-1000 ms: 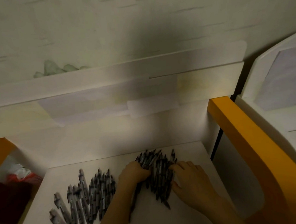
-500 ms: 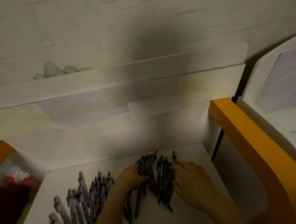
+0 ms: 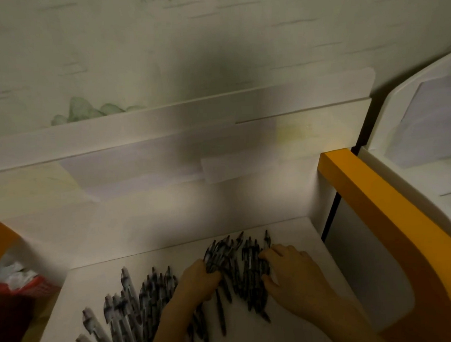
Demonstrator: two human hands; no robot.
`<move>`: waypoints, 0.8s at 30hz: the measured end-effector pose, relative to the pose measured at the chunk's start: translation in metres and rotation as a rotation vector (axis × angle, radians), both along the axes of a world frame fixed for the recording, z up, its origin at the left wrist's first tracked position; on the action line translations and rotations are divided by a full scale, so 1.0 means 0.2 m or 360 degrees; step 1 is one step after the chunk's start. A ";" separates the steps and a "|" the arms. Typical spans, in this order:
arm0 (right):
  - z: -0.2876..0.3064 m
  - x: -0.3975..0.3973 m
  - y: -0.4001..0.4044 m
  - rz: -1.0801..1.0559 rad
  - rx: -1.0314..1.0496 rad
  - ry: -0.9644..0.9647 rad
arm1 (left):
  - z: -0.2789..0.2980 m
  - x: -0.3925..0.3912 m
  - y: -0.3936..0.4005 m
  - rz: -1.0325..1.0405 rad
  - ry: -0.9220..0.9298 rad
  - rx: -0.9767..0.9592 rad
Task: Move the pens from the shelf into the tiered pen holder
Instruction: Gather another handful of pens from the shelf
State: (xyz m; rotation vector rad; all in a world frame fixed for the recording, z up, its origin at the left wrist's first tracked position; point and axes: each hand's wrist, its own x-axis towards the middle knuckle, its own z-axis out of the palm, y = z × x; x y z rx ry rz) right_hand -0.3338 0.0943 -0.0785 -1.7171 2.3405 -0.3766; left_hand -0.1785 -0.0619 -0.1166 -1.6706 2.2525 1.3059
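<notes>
Dimly, a heap of dark pens (image 3: 242,271) lies on the white shelf (image 3: 297,334), near its back right corner. The left hand (image 3: 200,279) is curled round a bunch at the heap's left side; the right hand (image 3: 290,270) lies against its right side, fingers bent onto the pens, thumb below. A second row of pens (image 3: 127,311) lies further left, blurred and partly hidden by the left forearm. An orange panel (image 3: 382,213) borders the shelf on the right. At far left a red basket (image 3: 24,289) is hard to make out
</notes>
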 end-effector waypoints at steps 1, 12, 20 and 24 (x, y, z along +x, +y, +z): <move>0.01 0.01 0.00 -0.0010 -0.0001 0.0004 | 0.01 0.01 0.01 0.0002 0.0027 0.0000; 0.32 0.13 0.21 -0.0221 -0.0191 -0.0051 | 0.39 0.00 0.29 -0.0006 0.0728 -0.0192; 0.58 0.11 0.61 -0.0456 -0.0450 0.0037 | 0.76 -0.19 0.64 -0.0300 0.1173 -0.0098; 0.68 0.03 0.87 -0.0556 -0.0573 0.0182 | 0.92 -0.34 0.84 -0.0550 0.1253 -0.0148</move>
